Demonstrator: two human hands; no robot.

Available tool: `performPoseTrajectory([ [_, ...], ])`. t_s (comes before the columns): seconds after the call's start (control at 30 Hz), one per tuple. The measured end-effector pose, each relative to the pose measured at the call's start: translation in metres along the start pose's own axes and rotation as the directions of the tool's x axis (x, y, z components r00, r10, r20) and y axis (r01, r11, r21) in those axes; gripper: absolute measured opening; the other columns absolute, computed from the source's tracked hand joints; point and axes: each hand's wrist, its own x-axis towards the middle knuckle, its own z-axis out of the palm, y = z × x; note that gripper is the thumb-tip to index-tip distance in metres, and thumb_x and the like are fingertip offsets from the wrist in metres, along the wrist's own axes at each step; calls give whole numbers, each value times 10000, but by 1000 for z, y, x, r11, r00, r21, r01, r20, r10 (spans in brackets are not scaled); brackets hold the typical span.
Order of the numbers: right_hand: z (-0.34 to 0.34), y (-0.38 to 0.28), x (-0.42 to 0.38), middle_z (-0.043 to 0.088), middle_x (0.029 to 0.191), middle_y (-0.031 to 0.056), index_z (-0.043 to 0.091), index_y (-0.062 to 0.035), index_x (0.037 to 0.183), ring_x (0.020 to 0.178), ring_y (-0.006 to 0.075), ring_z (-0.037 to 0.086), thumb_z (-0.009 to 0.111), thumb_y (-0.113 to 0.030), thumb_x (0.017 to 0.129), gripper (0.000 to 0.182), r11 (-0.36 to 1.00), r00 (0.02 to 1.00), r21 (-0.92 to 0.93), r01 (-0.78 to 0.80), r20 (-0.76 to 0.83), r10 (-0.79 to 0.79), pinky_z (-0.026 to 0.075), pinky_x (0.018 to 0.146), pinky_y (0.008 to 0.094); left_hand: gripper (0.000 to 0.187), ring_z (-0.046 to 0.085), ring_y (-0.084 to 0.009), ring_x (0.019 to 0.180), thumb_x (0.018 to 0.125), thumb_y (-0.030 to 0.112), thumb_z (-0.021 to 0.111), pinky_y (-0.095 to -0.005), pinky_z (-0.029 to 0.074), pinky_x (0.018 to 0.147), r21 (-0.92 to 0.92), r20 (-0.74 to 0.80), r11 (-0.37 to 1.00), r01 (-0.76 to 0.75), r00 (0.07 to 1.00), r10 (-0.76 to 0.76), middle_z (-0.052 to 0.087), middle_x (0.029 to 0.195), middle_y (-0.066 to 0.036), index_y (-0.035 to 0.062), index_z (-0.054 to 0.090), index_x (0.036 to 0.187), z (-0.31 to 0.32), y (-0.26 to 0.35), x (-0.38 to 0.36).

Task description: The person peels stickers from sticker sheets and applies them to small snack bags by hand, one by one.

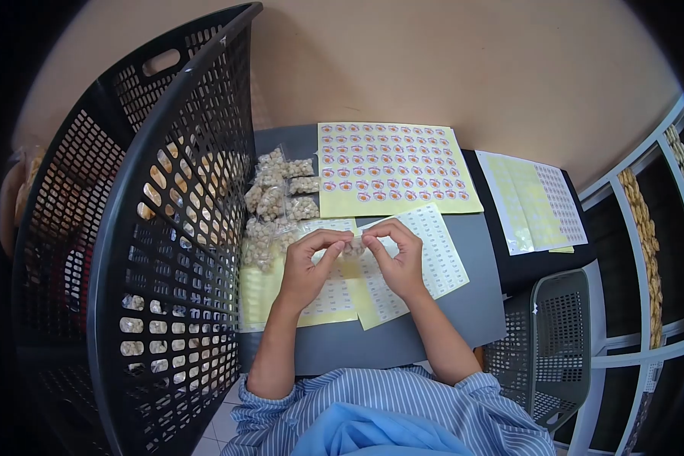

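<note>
Over the table, my left hand (311,264) and my right hand (398,262) face each other, thumbs and fingertips pinched on a small clear plastic bag (354,248). Pale bits seem to show through it, though it is partly hidden by my fingers. Beneath my hands lie sheets of small printed labels, one on the left (323,304) and one on the right (442,254). Beside my left hand is a pile of clear bags (270,199) filled with pale, round pieces. A yellow sheet of round red-and-orange stickers (395,171) lies beyond my hands.
A tall dark perforated basket (182,251) stands along the left side, with bagged goods visible through its holes. At the right are another label sheet (536,204) on a black surface, a grey-green basket (558,334) below, and a white-framed rack (623,228). A wall rises behind the table (475,308).
</note>
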Motion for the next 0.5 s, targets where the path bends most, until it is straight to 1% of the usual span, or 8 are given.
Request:
performPoseTrajectory([
  [0.07,-1,-1,0,599,757,85,591,6,754,703,184,588,637,-54,746,77,1000,1000,-8,3,-5,-3,443,660,270,68,605,-150,838,791,22,583,-270,464,757,98,3,995,-14,1000,14,638,917,-113,-23,615,830,-3,-3,0],
  [0.17,2,-1,-1,599,773,92,594,7,760,727,185,588,631,-58,753,75,1000,1000,-2,4,8,-4,441,671,270,59,610,-160,829,781,20,597,-275,464,763,113,-45,993,-45,998,51,640,881,-114,-28,612,812,-5,-6,0],
  [0.23,2,1,-1,599,787,98,597,7,768,748,187,588,623,-61,760,73,1000,1000,9,1,19,-1,439,682,269,53,590,-167,885,806,12,562,-274,449,794,116,1,993,-39,999,39,618,911,-111,-22,584,839,-8,-3,0],
  [0.3,-2,6,0,598,919,121,596,-10,911,868,228,571,596,-96,783,154,999,989,35,20,146,-25,420,778,309,51,569,-174,942,830,4,527,-274,434,825,116,49,993,-33,998,27,597,942,-108,-17,557,865,-10,-2,1],
  [0.33,-4,7,1,598,919,121,596,-10,911,868,228,571,596,-96,783,154,999,989,34,20,147,-24,420,778,309,56,561,-173,933,855,29,480,-272,421,817,42,34,999,7,999,-9,573,912,-91,-4,525,864,-11,-2,1],
  [0.4,-7,10,4,548,1098,134,520,-33,1103,1063,284,494,559,-127,802,318,942,976,-316,111,214,-43,345,924,380,77,552,-172,924,880,53,433,-271,407,808,-33,14,998,46,999,-46,549,882,-73,9,493,862,-16,-3,-1],
  [0.47,-9,16,2,517,1153,128,474,-42,1155,1131,294,435,552,-133,803,371,915,963,-383,126,268,-20,291,969,413,140,519,-147,850,910,127,348,-260,379,770,-131,14,977,165,986,-165,487,828,-47,39,434,843,-26,-11,0],
  [0.5,-10,19,2,487,1207,123,429,-51,1207,1199,305,376,544,-139,804,428,881,948,-451,142,318,10,237,1015,446,210,480,-128,751,920,194,329,-247,372,729,-47,-14,984,170,985,-171,460,775,-36,50,420,798,-26,-13,0],
])
